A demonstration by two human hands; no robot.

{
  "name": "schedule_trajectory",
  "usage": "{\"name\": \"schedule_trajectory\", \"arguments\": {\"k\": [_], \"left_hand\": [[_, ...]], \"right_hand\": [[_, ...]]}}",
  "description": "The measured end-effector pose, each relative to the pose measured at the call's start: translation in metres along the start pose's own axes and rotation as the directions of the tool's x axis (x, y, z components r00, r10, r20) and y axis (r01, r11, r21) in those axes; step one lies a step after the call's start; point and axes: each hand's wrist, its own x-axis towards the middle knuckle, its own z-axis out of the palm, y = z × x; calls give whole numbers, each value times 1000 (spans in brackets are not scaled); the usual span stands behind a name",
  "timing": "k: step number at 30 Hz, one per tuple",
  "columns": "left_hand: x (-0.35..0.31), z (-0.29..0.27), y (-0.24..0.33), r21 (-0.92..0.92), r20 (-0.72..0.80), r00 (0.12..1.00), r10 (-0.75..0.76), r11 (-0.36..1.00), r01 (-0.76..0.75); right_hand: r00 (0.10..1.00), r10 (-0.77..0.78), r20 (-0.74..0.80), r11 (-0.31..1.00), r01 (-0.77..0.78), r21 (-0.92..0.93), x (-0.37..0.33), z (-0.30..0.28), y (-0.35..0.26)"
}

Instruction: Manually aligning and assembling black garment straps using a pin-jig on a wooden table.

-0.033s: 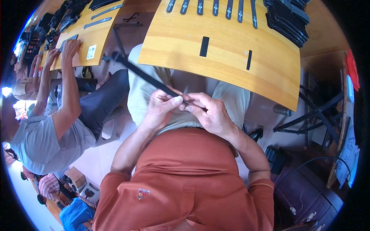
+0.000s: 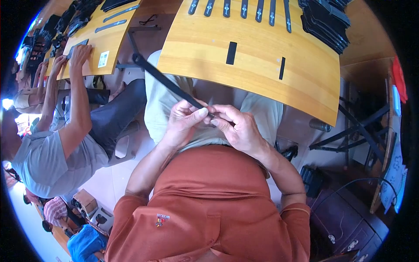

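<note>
Being pinched at one end: blk strap point(image 2: 168, 83)

Strap's near end was held over the lap point(image 2: 160, 115) btwn thumb & fingers of L hand point(image 2: 183, 124), closed on it; tip was pinched by R hand point(image 2: 238, 126), fingertips drawn together. Far end was slanted up L, beyond near L corner of desk point(image 2: 196, 52). On desk, 2 blk strips point(image 2: 231, 53) were laid apart, w/ dark straps point(image 2: 244, 9) w/ pale marks set in a row along far side & blk pieces point(image 2: 325, 26) stacked at far R.
</note>
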Motion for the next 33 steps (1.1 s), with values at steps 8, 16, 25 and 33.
{"name": "schedule_trajectory", "arguments": {"k": [8, 16, 25, 33], "left_hand": [[-2, 16, -2, 474, -108, 982, 153, 877, -84], [-8, 7, 9, 550, -25, 999, -26, 834, 36], [-9, 7, 39, 828, 253, 926, -281, 558, -57], [-14, 7, 28, 618, 245, 930, -273, 783, 67]], "right_hand": [[990, -140, -28, 947, 125, -295, -7, 1, 7], [992, -73, 98, 980, 89, -176, -9, -14, 3], [904, 70, 421, 988, -6, -152, -6, -33, -4], [938, -257, 234, 875, 328, -355, -9, -21, -14]]}}
